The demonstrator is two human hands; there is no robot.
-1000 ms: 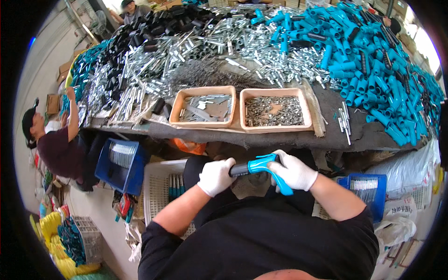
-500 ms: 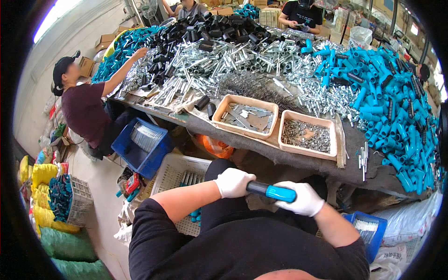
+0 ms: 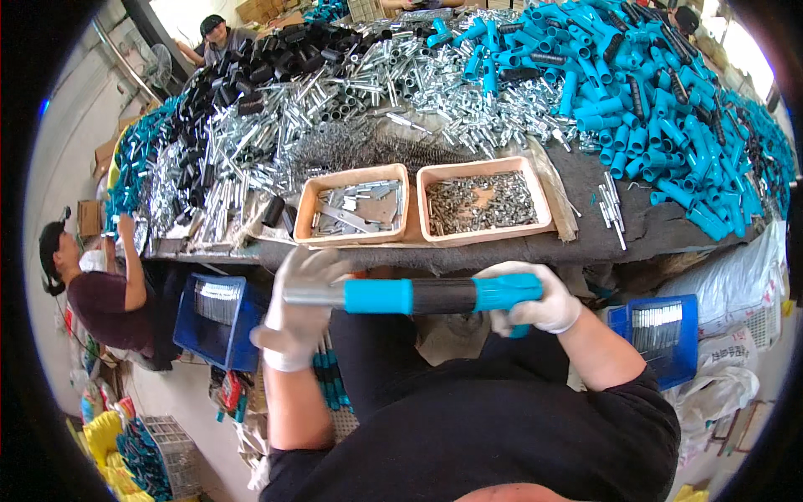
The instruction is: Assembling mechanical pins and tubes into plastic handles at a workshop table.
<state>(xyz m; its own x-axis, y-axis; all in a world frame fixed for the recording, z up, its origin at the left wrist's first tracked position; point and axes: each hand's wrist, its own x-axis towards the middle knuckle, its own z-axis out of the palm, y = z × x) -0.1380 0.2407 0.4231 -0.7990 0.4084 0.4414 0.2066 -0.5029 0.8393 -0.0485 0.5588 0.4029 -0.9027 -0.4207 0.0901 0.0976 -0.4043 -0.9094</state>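
A long tube-shaped hand tool, teal with a black middle band and a bare silver end, lies level across my lap in front of the table. My right hand, in a white glove, is closed round its teal right end. At the silver end is my gloved left hand, smeared by motion, its fingers stretched out and the palm behind the metal. Just beyond stand two shallow trays: the left tray bears flat metal strips, the right tray many small metal parts.
Heaps of teal tubes, black sleeves and silver metal tubes cover the table. Blue crates stand low on both sides. One co-worker works at the left edge, another at the far left.
My view has swung to the right. The tool now shows a silver end at its left, and my left hand has come off its dark section with fingers extended.
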